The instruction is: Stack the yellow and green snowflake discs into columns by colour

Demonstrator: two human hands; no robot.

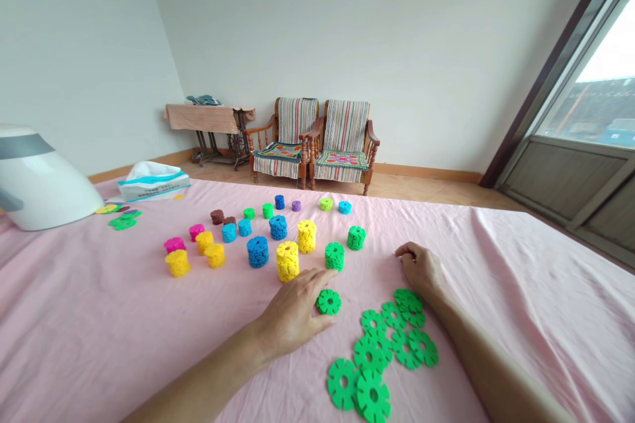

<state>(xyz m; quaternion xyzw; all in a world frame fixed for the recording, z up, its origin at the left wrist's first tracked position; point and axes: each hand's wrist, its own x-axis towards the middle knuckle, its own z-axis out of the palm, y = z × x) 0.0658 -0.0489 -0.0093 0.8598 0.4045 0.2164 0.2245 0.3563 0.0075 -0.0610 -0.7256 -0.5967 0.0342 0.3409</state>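
My left hand (pixel 292 314) lies open on the pink bedsheet (pixel 124 324), its fingertips beside a single green gear-shaped plastic disc (pixel 328 301) and just below a yellow disc stack (pixel 288 261). My right hand (pixel 419 271) rests with curled fingers, holding nothing visible. Nearest to it, a loose pile of green discs (pixel 391 344) lies overlapping on the sheet. A short green stack (pixel 334 256) stands between my hands. Several more stacks in yellow, blue, pink, brown and green (pixel 258 251) stand upright farther on.
A white rounded appliance (pixel 40 178) and a tissue pack (pixel 153 182) sit at the bed's far left, near flat discs (pixel 123 219). Beyond the bed's far edge are two wooden armchairs (pixel 312 142), a sewing-machine table (pixel 211 125) and a window (pixel 585 112).
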